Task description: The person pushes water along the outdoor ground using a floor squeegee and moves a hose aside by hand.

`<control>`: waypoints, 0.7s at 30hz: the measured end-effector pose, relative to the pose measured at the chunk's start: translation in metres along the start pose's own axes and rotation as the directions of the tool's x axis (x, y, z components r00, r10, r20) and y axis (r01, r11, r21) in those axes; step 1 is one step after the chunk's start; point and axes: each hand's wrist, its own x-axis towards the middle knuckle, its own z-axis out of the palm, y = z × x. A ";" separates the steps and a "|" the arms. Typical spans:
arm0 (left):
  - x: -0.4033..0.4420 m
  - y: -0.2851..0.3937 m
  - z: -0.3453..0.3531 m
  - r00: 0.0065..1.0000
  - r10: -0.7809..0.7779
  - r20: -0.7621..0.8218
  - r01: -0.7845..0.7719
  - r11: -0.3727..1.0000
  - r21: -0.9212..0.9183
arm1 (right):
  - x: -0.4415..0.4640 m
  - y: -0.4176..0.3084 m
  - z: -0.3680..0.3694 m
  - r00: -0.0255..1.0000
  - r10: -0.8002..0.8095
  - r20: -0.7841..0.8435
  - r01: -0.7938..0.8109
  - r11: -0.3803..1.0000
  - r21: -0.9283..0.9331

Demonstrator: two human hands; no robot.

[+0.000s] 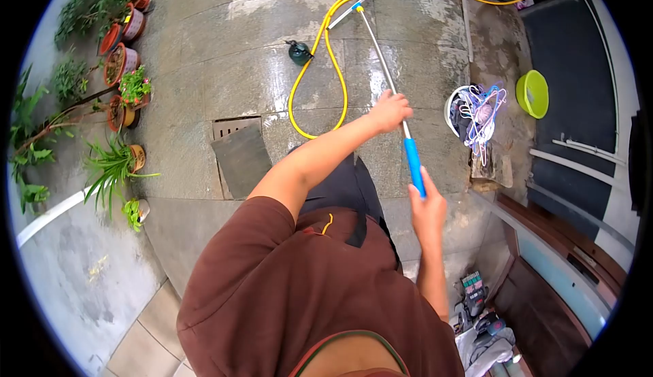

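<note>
A long-handled floor squeegee (381, 54) slants across the wet paving, its blade (345, 16) lying on the ground ahead of me. Around the metal pole my left hand (390, 110) is closed, just above the blue grip. My right hand (428, 203) holds the lower end of that blue grip (413, 163). A yellow hose (292, 108) loops over the ground, passing close to the blade. Left of the loop sits a dark green knotted bag (298, 53), touching or nearly touching the hose.
Potted plants (122, 64) line the left wall. A dark mat (242, 161) partly covers a drain grate (235, 127). On the right stand a white bucket (451, 112) with clothes and hangers (484, 113), and a lime-green basin (532, 94). Shoes (475, 299) lie lower right.
</note>
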 end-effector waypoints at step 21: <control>-0.119 0.300 0.153 1.000 -0.019 -0.019 0.008 0.888 -0.459 | -0.315 0.119 -0.202 0.976 -0.211 -0.044 0.146 0.797 -0.586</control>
